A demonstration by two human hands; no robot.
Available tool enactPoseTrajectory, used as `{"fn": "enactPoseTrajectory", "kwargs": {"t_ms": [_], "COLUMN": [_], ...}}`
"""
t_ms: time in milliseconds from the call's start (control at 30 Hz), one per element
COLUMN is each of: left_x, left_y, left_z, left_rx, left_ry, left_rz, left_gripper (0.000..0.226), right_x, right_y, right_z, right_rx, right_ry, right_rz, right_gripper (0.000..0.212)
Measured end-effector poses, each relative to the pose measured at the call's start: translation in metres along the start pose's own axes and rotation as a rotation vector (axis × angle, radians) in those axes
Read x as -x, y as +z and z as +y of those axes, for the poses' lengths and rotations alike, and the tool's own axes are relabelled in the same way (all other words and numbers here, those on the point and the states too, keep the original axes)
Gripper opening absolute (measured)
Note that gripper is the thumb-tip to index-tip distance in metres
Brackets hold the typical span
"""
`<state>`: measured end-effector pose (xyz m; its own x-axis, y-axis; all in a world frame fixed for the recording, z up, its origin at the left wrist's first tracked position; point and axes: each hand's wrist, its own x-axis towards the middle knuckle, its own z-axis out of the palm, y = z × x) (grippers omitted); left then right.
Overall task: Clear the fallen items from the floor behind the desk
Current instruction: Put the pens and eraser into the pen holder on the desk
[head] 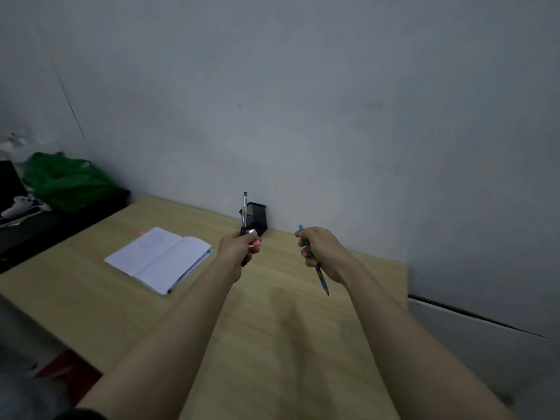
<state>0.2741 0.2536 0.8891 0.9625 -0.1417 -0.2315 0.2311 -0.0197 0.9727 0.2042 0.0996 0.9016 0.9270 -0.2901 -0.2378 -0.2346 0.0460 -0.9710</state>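
My left hand [238, 248] is closed around a black pen [244, 212] that points up, together with a small pink and white item [255, 237], perhaps an eraser. My right hand [322, 253] grips a blue pencil [321, 275], its tip slanting down toward me. Both hands hover over the light wooden desk [272, 328]. A black mesh pen holder [257, 219] stands at the desk's far edge against the wall, just behind my left hand. The floor behind the desk is hidden.
An open white notebook [159, 259] lies on the desk's left part with a pink tab at its far corner. A green bag [66, 180] rests on a dark surface at the far left, beside white cables [19, 206]. A grey wall rises behind the desk.
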Motion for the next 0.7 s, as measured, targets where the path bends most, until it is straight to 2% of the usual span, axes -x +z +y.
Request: {"fn": "enactPoseTrajectory", "kwargs": {"t_ms": [67,133,200,333,467,700], "left_x": [-0.027,-0.055,-0.078,-0.144,-0.229,-0.365], "left_y": [-0.014,-0.031,-0.044,-0.059,-0.053,-0.038], "left_z": [0.002,0.002,0.001,0.002,0.000,-0.025], "left_rx": [-0.001,-0.038,-0.053,-0.006,-0.009,-0.171], "left_ry": [0.006,0.010,0.016,0.016,0.030,0.166], "left_rz": [0.036,0.065,0.090,0.110,0.099,-0.036], "left_gripper": [0.006,0.015,0.014,0.014,0.016,0.013], "right_x": [-0.029,-0.059,-0.082,-0.136,-0.199,-0.313], "right_y": [0.016,0.035,0.051,0.074,0.083,0.104], "right_z": [-0.002,-0.005,-0.008,-0.008,0.007,0.043], "right_rx": [0.050,0.097,0.123,0.113,0.104,0.115], "right_ry": [0.002,0.006,0.013,0.030,0.038,-0.021], "right_rz": [0.007,0.030,0.030,0.031,0.124,0.392], "right_gripper": [0.013,0.017,0.021,0.015,0.005,0.009]}}
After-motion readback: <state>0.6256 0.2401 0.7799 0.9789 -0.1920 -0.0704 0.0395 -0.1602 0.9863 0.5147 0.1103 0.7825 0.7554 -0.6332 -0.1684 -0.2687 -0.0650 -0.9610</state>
